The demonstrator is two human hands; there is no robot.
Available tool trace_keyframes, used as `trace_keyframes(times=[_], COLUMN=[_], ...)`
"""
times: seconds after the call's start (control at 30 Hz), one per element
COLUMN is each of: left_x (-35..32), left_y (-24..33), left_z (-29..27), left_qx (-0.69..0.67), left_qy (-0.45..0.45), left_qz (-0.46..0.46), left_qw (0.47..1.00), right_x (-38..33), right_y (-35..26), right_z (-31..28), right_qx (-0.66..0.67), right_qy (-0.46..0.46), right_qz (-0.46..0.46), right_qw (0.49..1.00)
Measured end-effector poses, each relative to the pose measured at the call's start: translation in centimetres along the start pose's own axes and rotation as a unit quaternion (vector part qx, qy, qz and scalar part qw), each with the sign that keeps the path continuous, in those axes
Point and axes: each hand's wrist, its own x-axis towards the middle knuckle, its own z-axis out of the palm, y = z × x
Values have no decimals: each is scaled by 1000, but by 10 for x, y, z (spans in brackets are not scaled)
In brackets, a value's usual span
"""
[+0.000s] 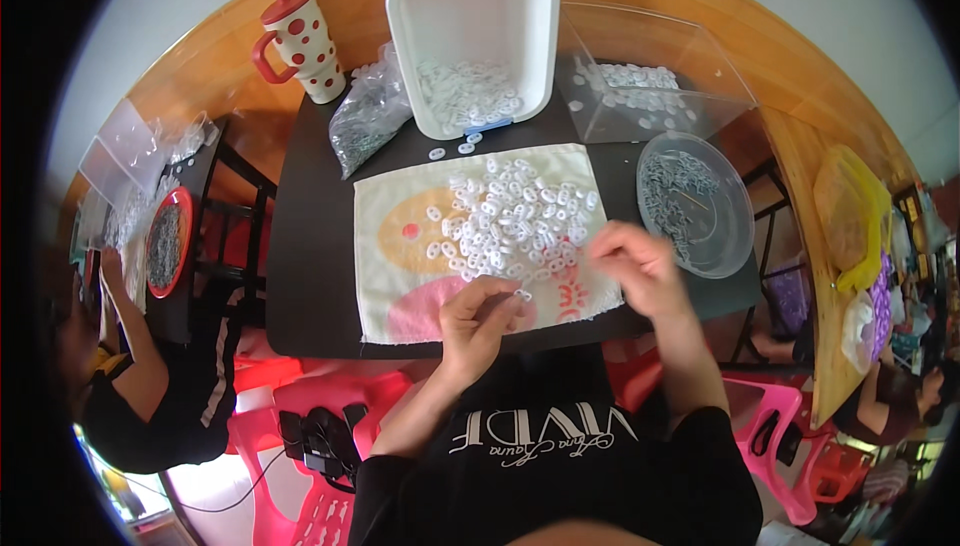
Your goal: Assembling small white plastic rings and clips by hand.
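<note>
On towel (400, 246), centre of dark table (310, 246): heap of small white plastic rings (510, 216). Left hand (480, 316) pinching one ring at towel's near edge; right hand (635, 261) fingers drawn together just right of heap, contents can't tell. Risk: loose rings near towel edge could roll off table if nudged by wrist.

A heap of small white plastic rings (510, 221) lies spread over the upper right of a cream cloth (400, 286) printed with orange and pink shapes, flat on a dark table. One white ring (521, 295) sits apart at the heap's near edge, pinched at the fingertips of the left hand (480, 316).
</note>
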Motion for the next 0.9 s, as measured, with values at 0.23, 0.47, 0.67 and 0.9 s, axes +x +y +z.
trace_keyframes(times=[0.23, 0.47, 0.67, 0.9], left_x=[-1, -1, 2, 1], left_y=[9, 12, 10, -9], left_z=[5, 5, 5, 1], left_qx=[-25, -64, -75, -30], left_qy=[-6, -15, -5, -33], left_qz=[15, 31, 26, 44], left_qw=[1000, 997, 997, 998], right_x=[6, 11, 17, 15], right_y=[10, 9, 12, 5], right_z=[55, 56, 54, 65], right_qx=[-116, -146, -178, -292], right_qy=[-92, -114, -138, -121], right_qz=[9, -28, -70, -111], right_qw=[989, 982, 972, 942])
